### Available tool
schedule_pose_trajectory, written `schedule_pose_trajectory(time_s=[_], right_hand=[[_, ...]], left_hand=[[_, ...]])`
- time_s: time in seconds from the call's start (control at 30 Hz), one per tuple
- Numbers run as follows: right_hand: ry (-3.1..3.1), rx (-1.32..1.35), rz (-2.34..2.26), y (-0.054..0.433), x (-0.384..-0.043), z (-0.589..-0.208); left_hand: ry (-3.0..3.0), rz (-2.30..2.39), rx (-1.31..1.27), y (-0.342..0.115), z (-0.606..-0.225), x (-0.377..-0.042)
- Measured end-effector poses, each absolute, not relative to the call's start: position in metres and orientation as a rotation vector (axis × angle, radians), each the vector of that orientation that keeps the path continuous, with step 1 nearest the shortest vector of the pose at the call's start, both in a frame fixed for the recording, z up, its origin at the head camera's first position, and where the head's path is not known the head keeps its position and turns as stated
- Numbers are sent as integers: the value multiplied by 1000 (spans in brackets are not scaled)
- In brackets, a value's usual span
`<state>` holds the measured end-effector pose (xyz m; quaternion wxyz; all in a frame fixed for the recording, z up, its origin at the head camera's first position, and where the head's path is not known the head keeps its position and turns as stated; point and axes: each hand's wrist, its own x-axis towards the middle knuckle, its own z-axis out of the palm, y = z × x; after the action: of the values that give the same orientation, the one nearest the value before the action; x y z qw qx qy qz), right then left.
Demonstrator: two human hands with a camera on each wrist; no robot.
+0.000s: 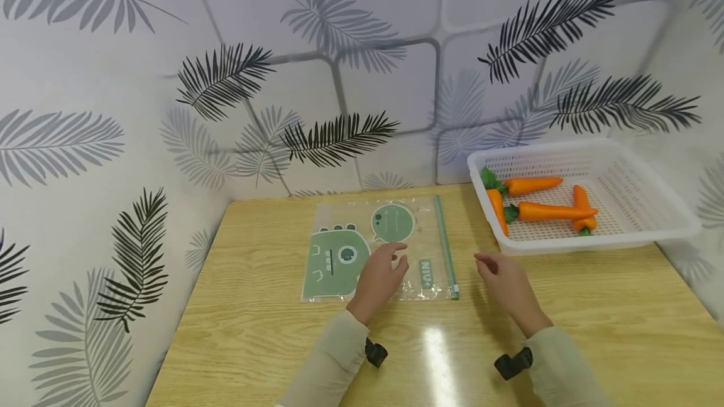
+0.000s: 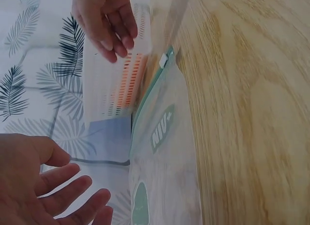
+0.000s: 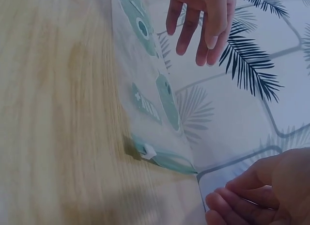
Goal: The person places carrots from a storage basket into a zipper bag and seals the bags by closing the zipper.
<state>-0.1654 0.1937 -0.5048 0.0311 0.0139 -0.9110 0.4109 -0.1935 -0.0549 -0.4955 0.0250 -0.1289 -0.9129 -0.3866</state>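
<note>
A clear zip bag [image 1: 413, 231] with a green monster print lies flat on the wooden table, its green zip edge to the right and a white slider [image 3: 148, 151] at the near corner. My left hand [image 1: 380, 278] hovers over the bag's middle, fingers spread and relaxed, holding nothing. To the right of the zip edge hangs my right hand [image 1: 507, 287], loosely curled around nothing, in front of a white plastic basket [image 1: 639, 235]. Inside the basket lie several orange carrots [image 1: 551, 211] with green tops.
The wooden table [image 1: 243, 331] meets a wall [image 1: 390, 162] covered with leaf prints at its back edge. The basket stands at the back right against that wall. A dark wrist camera [image 1: 513, 364] is strapped at each sleeve.
</note>
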Motion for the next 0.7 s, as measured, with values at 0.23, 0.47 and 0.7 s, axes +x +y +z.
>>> schedule_pose_trajectory(time_s=[0.23, 0.47, 0.7], right_hand=[[-2785, 119, 1335, 194, -188, -508], [-2790, 207, 1215, 183, -214, -510], [-2823, 199, 1118, 168, -231, -512]], left_hand=[[-2863, -1211, -402, -39, -498, -193], [-2935, -1178, -407, -19, -509, -192], [-2980, -1114, -404, -3, -514, -193]])
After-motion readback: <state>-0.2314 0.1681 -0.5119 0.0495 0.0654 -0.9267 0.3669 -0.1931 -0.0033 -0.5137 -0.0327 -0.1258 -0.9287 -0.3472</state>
